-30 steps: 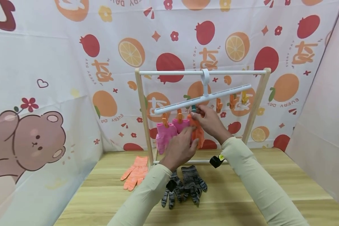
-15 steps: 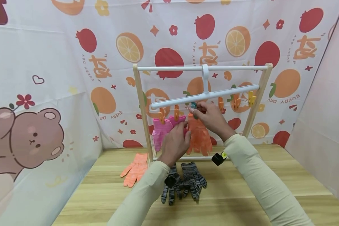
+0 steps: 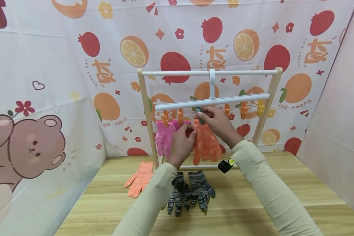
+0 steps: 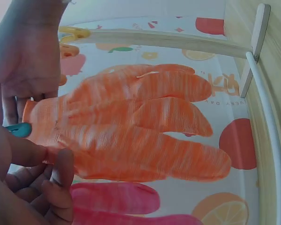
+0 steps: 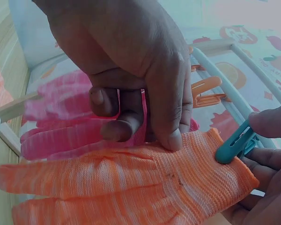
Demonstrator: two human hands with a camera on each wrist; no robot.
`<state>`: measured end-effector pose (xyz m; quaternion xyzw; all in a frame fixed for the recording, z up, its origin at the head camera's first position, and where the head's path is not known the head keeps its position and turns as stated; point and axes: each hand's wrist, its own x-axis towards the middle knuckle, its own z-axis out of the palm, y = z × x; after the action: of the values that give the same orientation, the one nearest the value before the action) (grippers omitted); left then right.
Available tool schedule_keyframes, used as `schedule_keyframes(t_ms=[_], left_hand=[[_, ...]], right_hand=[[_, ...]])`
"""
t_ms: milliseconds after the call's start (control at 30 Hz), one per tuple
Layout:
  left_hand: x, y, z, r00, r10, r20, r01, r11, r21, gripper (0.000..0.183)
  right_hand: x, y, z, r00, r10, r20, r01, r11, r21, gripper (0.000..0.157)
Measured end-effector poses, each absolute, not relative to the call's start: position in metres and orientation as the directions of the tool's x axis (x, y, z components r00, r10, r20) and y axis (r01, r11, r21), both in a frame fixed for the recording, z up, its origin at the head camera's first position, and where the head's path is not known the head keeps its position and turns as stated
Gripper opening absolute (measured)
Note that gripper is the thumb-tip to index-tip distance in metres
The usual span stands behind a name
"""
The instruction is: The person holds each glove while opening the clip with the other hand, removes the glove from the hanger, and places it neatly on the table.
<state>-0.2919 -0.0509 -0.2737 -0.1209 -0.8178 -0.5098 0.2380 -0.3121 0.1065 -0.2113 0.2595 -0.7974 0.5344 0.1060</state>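
Observation:
An orange knit glove [image 3: 207, 146] hangs fingers down below a white hanger [image 3: 239, 98]. My right hand [image 3: 219, 122] pinches a teal clothespin [image 5: 235, 145] whose tip sits on the glove's cuff, as the right wrist view shows. My left hand [image 3: 181, 143] pinches the glove's edge near the cuff between thumb and forefinger. Left of it, two pink gloves [image 3: 164, 139] hang from orange clothespins [image 3: 165, 120], the nearer-to-centre one partly behind my left hand. The hanger hooks over a rack's white top rod [image 3: 177, 73] and tilts up to the right.
More orange clothespins [image 3: 244, 110] and a yellow one [image 3: 261, 108] hang at the hanger's right end. On the wooden table [image 3: 253, 209] lie an orange glove [image 3: 140, 180] and two grey-black striped gloves [image 3: 201, 188]. The rack's wooden posts [image 3: 148, 121] flank my hands.
My left hand has drawn in from in front of the gloves to the orange glove's edge. That glove has spread into fuller view. The hanger has turned and tilts less; the right hand keeps the clothespin.

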Motion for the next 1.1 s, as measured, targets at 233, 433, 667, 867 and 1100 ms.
schedule_keyframes(t_ms=[233, 433, 667, 867, 1100], left_hand=[[-0.2899, -0.0502, -0.2695, -0.855, -0.019, 0.518, 0.455, 0.453, 0.767, 0.014], [-0.2888, -0.0497, -0.2692, -0.860, -0.006, 0.511, 0.453, 0.455, 0.767, 0.012], [-0.2873, -0.0502, -0.2683, -0.861, -0.003, 0.509, 0.457, 0.438, 0.774, 0.011], [-0.2862, -0.0521, -0.2695, -0.868, 0.006, 0.497, 0.453, 0.420, 0.786, 0.010], [-0.2842, -0.0553, -0.2722, -0.882, 0.029, 0.471, 0.444, 0.391, 0.806, 0.010]], right_hand=[[-0.3145, 0.1073, -0.2137, -0.849, -0.289, 0.442, -0.506, 0.207, -0.837, 0.040], [-0.3120, 0.1056, -0.2153, -0.852, -0.246, 0.461, -0.508, 0.177, -0.843, 0.037], [-0.3111, 0.1040, -0.2157, -0.848, -0.223, 0.481, -0.516, 0.138, -0.845, 0.034], [-0.3091, 0.1008, -0.2169, -0.854, -0.191, 0.484, -0.512, 0.142, -0.847, 0.032], [-0.3099, 0.0986, -0.2191, -0.852, -0.151, 0.501, -0.521, 0.155, -0.839, 0.031]])
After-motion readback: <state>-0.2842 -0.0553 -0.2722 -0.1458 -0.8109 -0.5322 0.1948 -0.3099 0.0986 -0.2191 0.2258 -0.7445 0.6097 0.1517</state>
